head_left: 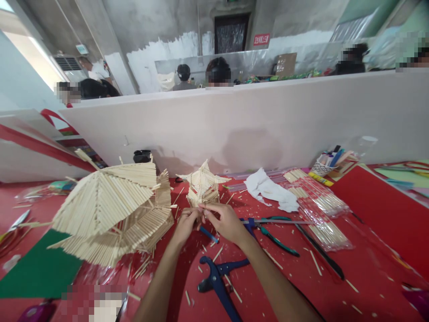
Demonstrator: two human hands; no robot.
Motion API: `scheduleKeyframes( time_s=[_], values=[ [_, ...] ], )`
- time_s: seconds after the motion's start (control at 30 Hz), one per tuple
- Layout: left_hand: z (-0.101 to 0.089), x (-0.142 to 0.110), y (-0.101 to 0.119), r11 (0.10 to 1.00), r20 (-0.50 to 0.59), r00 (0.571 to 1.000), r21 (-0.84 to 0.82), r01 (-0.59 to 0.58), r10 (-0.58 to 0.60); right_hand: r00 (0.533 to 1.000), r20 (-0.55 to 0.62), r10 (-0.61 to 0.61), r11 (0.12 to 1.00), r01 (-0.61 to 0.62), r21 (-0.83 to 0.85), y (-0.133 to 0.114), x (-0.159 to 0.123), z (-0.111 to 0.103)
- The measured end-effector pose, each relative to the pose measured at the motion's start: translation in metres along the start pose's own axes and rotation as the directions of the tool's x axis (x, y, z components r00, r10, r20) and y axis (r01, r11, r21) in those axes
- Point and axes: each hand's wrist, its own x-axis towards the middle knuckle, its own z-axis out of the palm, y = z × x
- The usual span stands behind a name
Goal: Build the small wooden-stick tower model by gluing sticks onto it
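My left hand (pixel 187 223) and my right hand (pixel 227 222) meet in the middle of the table. Their fingers are pinched together at the near base of a small pavilion model (pixel 202 181) built from pale wooden sticks. Whatever lies between the fingertips is too small to make out. Just below them is a blue strip (pixel 209 234). To the left stands a larger stick-built pavilion (pixel 103 197) with a layered, ribbed roof. Blue-handled cutters (pixel 217 284) lie open nearer me, between my forearms.
Right of my hands lie green-handled pliers (pixel 276 239), crumpled white tissue (pixel 271 190) and plastic-wrapped stick bundles (pixel 323 214). Scissors (pixel 18 221) and a green sheet (pixel 40 264) are at left. A white partition (pixel 187 129) bounds the back; people sit beyond it.
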Motion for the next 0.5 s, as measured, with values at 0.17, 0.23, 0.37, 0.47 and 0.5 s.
scheduleKeyframes(
  time_s=[0.17, 0.23, 0.37, 0.47, 0.5],
  values=[
    [0.001, 0.000, 0.000, 1.000, -0.010, 1.000, -0.016, -0.001, 0.001, 1.000, 0.014, -0.020, 1.000, 0.020, -0.019, -0.003, 0.000, -0.002],
    [0.001, 0.000, -0.001, 0.999, -0.018, 1.000, -0.035, 0.001, -0.002, 1.000, 0.011, -0.012, 0.999, 0.013, -0.029, -0.004, 0.000, -0.004],
    [0.002, 0.001, -0.002, 0.998, -0.025, 1.000, -0.063, 0.002, -0.003, 0.999, -0.029, 0.032, 0.999, -0.033, -0.025, -0.003, -0.001, -0.009],
    [0.003, 0.001, -0.002, 0.997, -0.029, 1.000, -0.075, 0.001, -0.003, 0.997, -0.057, 0.043, 0.999, -0.045, -0.027, -0.002, 0.000, -0.012],
    [0.003, 0.001, -0.001, 0.997, -0.030, 1.000, -0.077, 0.001, -0.004, 0.997, -0.063, 0.045, 0.998, -0.047, -0.029, -0.002, 0.000, -0.013]
  ],
)
